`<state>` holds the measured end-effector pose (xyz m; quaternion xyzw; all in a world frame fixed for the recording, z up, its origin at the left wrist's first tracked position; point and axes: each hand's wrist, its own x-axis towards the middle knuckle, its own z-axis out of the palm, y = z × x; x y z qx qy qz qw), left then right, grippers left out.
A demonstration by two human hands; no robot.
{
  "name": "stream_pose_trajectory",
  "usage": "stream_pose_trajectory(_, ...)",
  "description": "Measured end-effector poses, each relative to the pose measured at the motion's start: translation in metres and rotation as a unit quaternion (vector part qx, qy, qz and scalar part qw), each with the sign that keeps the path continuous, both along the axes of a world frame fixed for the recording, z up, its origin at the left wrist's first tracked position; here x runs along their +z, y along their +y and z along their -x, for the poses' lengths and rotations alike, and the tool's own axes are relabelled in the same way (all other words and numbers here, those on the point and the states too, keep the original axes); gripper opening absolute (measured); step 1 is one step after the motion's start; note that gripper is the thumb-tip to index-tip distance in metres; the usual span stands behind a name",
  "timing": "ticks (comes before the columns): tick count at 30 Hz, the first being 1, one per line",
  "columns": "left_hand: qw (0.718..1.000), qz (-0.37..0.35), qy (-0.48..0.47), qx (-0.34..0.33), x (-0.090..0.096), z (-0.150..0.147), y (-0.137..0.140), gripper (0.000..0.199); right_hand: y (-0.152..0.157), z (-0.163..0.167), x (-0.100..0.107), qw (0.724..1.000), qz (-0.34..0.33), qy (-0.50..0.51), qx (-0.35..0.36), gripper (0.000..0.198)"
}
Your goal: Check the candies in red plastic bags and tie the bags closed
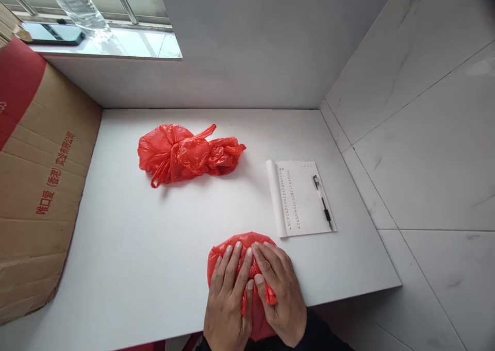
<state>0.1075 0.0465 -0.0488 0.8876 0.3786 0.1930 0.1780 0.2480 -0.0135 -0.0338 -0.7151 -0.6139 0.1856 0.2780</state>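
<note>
A filled red plastic bag [257,238] sits at the front edge of the white table, bulging and rounded. My left hand [229,297] lies on its left side, fingers stretched out over the top. On the right side rests my right hand [280,291], its fingers extended and slightly bent, pressing on the plastic. Short twisted ends of the bag poke out near both thumbs. What is inside the bag is hidden. Farther back on the table lie more red plastic bags [189,154], knotted and bunched together, apart from my hands.
A notepad [307,201] with handwritten columns of numbers lies to the right, a pen [324,204] on its page. A big cardboard box [42,186] stands along the left. On the windowsill are a clear plastic bottle [77,5] and a phone [56,34]. Walls bound the back and right.
</note>
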Motion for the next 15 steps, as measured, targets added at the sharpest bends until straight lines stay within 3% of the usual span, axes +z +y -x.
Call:
stream_pose_trajectory(6,0.999,-0.031,0.007,0.021,-0.007,-0.001,0.0,0.066,0.005,0.006,-0.007,1.0,-0.006,-0.022,-0.019,0.062)
stream_pose_trajectory(15,0.997,-0.069,-0.022,0.01,-0.016,0.003,0.003,0.067,0.011,-0.001,-0.002,0.998,-0.051,0.031,-0.008,0.054)
